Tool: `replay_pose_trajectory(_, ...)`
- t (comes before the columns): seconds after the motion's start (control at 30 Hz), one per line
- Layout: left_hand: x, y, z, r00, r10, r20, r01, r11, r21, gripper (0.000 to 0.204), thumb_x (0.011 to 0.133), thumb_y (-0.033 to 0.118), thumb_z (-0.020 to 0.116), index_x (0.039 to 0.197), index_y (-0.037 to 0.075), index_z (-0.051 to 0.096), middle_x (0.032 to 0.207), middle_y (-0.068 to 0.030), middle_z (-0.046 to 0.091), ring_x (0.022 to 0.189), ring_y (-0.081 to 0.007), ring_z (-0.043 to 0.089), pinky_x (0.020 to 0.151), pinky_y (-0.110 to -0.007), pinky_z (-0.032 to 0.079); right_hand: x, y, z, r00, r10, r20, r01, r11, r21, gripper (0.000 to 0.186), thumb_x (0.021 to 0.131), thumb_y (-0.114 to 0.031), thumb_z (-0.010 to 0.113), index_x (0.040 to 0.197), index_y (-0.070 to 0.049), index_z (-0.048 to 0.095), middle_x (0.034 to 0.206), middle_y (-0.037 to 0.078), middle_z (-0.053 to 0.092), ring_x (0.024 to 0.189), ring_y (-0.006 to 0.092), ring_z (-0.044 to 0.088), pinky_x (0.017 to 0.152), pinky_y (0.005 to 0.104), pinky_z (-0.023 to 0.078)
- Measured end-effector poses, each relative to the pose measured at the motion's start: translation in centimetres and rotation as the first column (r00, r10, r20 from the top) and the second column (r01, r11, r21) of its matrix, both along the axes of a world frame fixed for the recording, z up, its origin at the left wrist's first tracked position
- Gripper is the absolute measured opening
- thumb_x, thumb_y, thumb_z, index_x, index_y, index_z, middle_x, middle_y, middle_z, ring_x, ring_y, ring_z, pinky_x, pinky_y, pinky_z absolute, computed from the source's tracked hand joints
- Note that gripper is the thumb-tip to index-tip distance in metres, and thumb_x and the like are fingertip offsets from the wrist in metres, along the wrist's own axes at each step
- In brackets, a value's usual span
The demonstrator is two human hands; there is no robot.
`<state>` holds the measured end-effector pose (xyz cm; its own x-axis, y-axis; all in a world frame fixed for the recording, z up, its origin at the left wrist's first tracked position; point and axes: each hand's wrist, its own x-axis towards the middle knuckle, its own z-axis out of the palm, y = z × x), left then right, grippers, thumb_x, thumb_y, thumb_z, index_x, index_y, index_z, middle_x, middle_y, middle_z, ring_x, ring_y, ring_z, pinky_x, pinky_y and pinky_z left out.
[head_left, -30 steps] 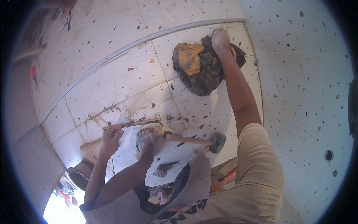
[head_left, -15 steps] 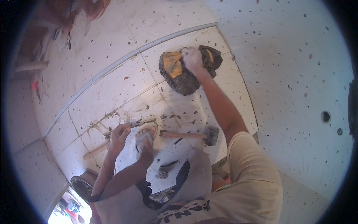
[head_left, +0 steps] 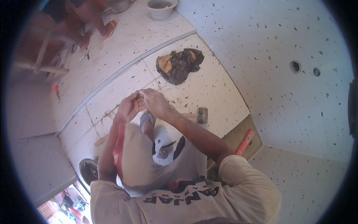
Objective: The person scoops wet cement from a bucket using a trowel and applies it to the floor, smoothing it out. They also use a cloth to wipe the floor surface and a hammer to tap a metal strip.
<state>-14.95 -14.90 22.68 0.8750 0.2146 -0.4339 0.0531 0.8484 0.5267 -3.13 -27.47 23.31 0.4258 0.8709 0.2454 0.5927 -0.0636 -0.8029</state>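
Over the person's bent leg, near the middle of the view, the left hand (head_left: 129, 106) and the right hand (head_left: 156, 103) are together, fingers meeting at the tips; whether something small is pinched between them I cannot tell. Just below them shows a sandalled foot (head_left: 147, 121), and to the right a mallet (head_left: 202, 115) with a dark head lies on the floor tiles (head_left: 120, 89), its wooden handle running toward the right forearm. Farther off, a crumpled dark-and-ochre cloth (head_left: 175, 71) rests on the tiles, touched by neither hand. As for progress, the tiles look laid over most of this floor, up to the grey edging strip (head_left: 123, 70), while a brown patch (head_left: 232, 135) by the speckled wall (head_left: 272, 100) appears uncovered and so seems left to do (a red level (head_left: 245, 142) lies there). Crumbs of dirt near the hands suggest cleaning up is not yet finished either. Beyond the strip stand a pale basin (head_left: 161, 12) and another person's feet (head_left: 109, 30).
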Motion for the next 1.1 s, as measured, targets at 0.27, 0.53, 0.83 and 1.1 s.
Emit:
replay_pose_trajectory(0.27,-8.4,-2.2,5.5,0.984,-0.035,0.172,0.027,0.998,0.048,0.029,0.104,0.019,0.041,0.116,-0.004,0.055,0.104,-0.0148,0.063,0.092,-0.0214,0.063,0.086,-0.035,0.054,-4.8,-2.7,8.0,0.953,0.114,0.281,-0.138,0.988,0.066,0.039,0.080,-0.015,0.066,0.118,-0.009,0.063,0.103,0.013,0.061,0.098,0.0303,0.060,0.084,0.0394,0.052)
replay_pose_trajectory(0.53,-26.8,-5.0,2.4,0.766,0.617,-0.179,-0.572,0.782,0.248,0.023,0.100,0.011,0.049,0.115,-0.006,0.056,0.099,-0.0127,0.062,0.090,-0.0201,0.061,0.080,-0.029,0.055,-2.0,-14.4,2.6,0.989,-0.140,-0.046,0.128,0.972,-0.198,0.045,0.081,-0.025,0.070,0.121,-0.006,0.063,0.102,0.018,0.068,0.091,0.0305,0.066,0.084,0.0386,0.052)
replay_pose_trajectory(0.83,-57.0,-7.8,-8.2,0.114,0.927,-0.358,-0.843,0.281,0.458,0.016,0.093,0.012,0.058,0.102,-0.001,0.058,0.085,-0.0088,0.056,0.080,-0.0220,0.058,0.074,-0.032,0.054,-1.1,-27.7,-8.6,0.979,-0.193,0.068,0.204,0.936,-0.286,0.040,0.082,-0.021,0.070,0.116,0.000,0.064,0.089,0.017,0.070,0.083,0.0259,0.068,0.075,0.0352,0.052)
replay_pose_trajectory(1.1,-73.0,-5.8,-12.5,0.233,0.968,-0.098,-0.055,0.114,0.992,0.036,0.093,0.022,0.053,0.127,0.009,0.053,0.113,-0.0135,0.056,0.095,-0.0263,0.055,0.076,-0.043,0.049,-3.6,-25.7,-10.1,0.965,-0.240,-0.110,0.203,0.941,-0.272,0.045,0.080,-0.027,0.071,0.118,-0.003,0.065,0.095,0.020,0.070,0.090,0.0315,0.068,0.079,0.0402,0.052)
